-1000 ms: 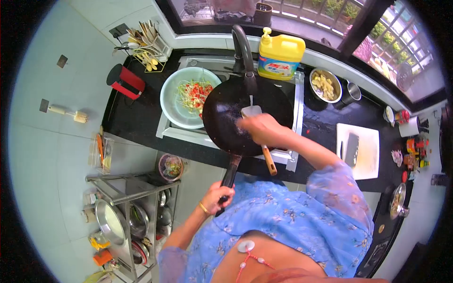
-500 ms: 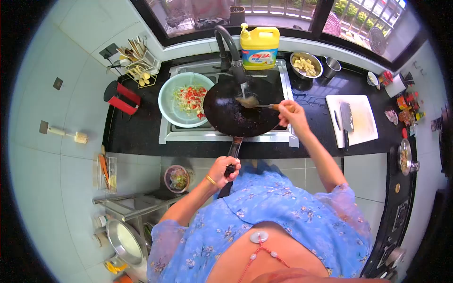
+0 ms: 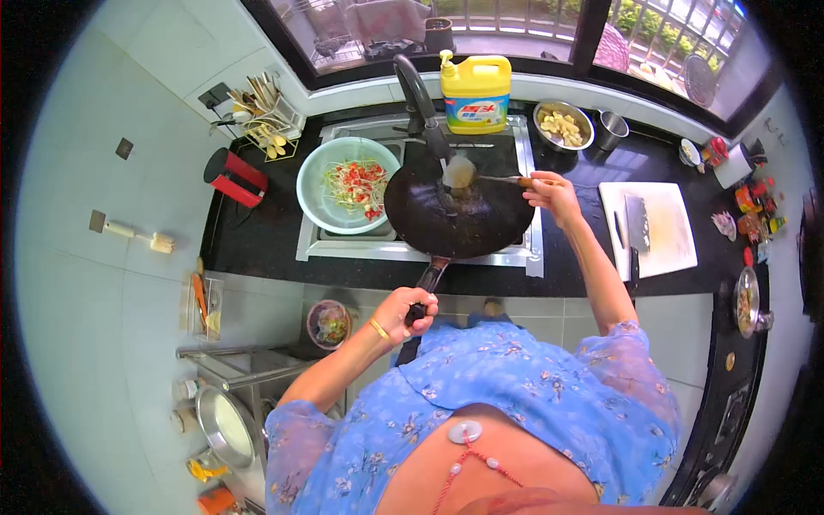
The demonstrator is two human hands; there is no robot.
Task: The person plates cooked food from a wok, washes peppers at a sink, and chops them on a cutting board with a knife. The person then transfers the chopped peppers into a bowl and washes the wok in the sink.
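Note:
My left hand is closed round the handle of a dark wok, which sits under the black faucet. In my right hand is the wooden grip of a wok spatula. Its metal blade is over the far side of the wok, right by the faucet's spout. Water seems to be running from the spout, though the stream is partly hidden by the blade. Left of the wok stands a pale green basin with bean sprouts and red pieces in it.
A yellow detergent jug stands behind the wok. Right of it are a steel bowl of pale chunks and a metal cup. A cleaver and a knife lie on a white cutting board. At left is a red-black holder.
The spatula blade has moved from the wok's middle up toward the faucet spout, with its face now turned upward. My left hand still grips the wok handle. The view has shifted slightly.

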